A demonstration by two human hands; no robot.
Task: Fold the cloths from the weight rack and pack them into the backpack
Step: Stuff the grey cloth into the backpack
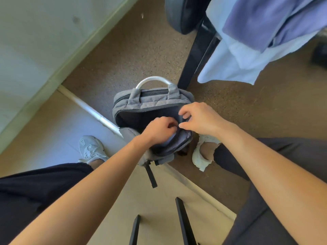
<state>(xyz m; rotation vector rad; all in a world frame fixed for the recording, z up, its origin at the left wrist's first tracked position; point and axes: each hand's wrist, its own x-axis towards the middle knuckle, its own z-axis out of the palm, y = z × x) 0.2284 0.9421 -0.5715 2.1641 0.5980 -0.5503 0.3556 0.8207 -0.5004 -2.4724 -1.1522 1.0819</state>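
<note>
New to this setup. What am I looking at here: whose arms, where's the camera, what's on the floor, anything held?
There is no robot: a person wears one wide-angle camera on the head, looking down, so the two bare arms are their own. A grey backpack stands on the floor between their shoes, main compartment unzipped. The left hand is closed and reaches into the bag's near side; whether it grips anything is hidden. The right hand pinches the edge of the opening. At upper right, a purple cloth and a white cloth hang from the black weight rack, not yet packed.
</note>
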